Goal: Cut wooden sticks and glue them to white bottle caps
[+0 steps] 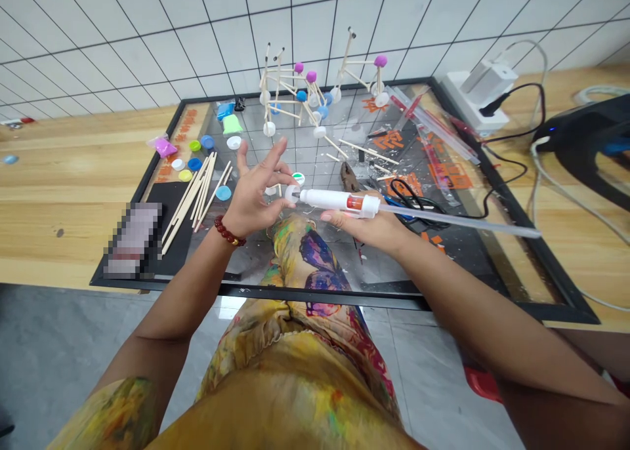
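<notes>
My right hand (378, 224) is wrapped round a white glue gun (329, 201), its fingers mostly hidden beneath it. A long translucent glue stick (462, 220) runs out of the gun's back end to the right. My left hand (256, 191) pinches a small white round piece (291, 194) between thumb and a finger, with its other fingers spread. The gun's nozzle points left and is at this piece; whether they touch I cannot tell. Just behind the fingertips lies a green-and-white round lid (298, 178).
Stick models (300, 102) with coloured clay balls stand at the back. Wooden sticks (197, 194) and clay lumps (195, 164) lie left, beside a blurred packet (132, 240). Right are pliers (349, 176), a black cable (418, 204), glue sticks (433, 125) and a power strip (475, 102).
</notes>
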The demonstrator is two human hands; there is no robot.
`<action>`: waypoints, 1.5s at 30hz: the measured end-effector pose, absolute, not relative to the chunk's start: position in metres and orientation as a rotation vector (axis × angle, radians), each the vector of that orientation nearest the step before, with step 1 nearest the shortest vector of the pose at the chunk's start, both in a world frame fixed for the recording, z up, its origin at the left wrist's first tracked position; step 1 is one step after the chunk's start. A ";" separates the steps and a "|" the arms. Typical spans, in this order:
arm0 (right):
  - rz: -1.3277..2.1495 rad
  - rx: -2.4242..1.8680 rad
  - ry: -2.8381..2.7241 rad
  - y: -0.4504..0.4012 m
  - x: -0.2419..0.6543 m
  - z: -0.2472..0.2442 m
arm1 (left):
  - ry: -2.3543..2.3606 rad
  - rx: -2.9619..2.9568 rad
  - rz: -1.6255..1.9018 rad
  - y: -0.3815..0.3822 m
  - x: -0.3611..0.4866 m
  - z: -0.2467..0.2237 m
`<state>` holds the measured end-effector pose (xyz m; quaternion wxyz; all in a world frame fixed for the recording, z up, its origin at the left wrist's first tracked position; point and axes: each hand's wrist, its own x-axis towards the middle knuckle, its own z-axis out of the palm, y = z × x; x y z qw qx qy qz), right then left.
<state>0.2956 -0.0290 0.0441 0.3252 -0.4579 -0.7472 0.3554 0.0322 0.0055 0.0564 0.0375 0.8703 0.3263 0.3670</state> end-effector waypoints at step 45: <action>0.851 -1.239 -2.018 -0.030 0.291 0.047 | 0.957 2.667 1.198 0.002 0.041 0.056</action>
